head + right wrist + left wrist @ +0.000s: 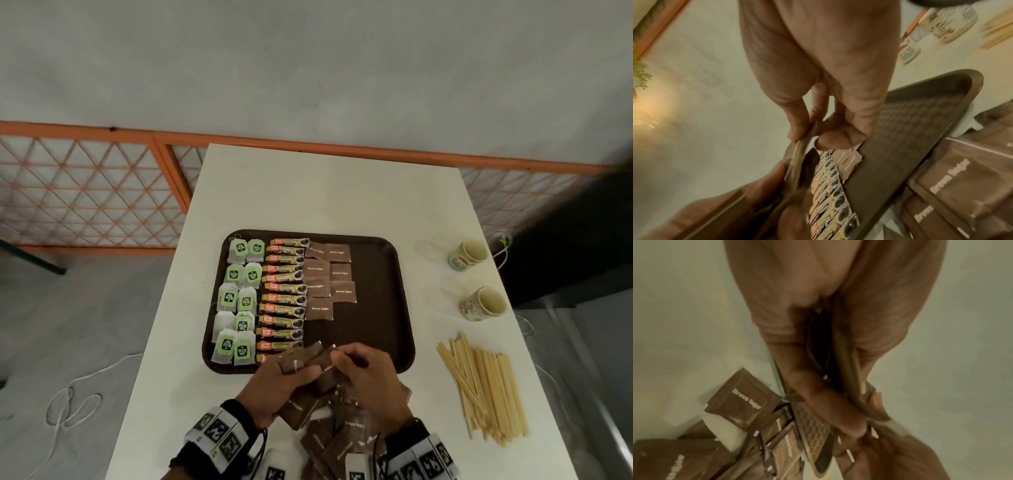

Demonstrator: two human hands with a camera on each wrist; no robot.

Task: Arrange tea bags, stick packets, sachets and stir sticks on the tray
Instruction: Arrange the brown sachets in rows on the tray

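Observation:
A dark brown tray [383,274] lies mid-table. On it, green-tagged tea bags [239,294] fill the left columns, coffee stick packets [284,298] the middle column, and brown sugar sachets [327,281] sit beside them. At the tray's near edge my left hand [277,380] grips a small stack of brown sugar sachets [296,359]. My right hand [366,373] pinches the top sachet [797,155] of that stack between thumb and fingers. More loose sachets [339,442] are piled on the table under my wrists. Wooden stir sticks [486,387] lie to the right of the tray.
Two empty patterned cups [467,255] [484,303] stand at the table's right edge behind the sticks. The right half of the tray holds nothing. An orange lattice railing [89,192] runs beyond the white table [325,192].

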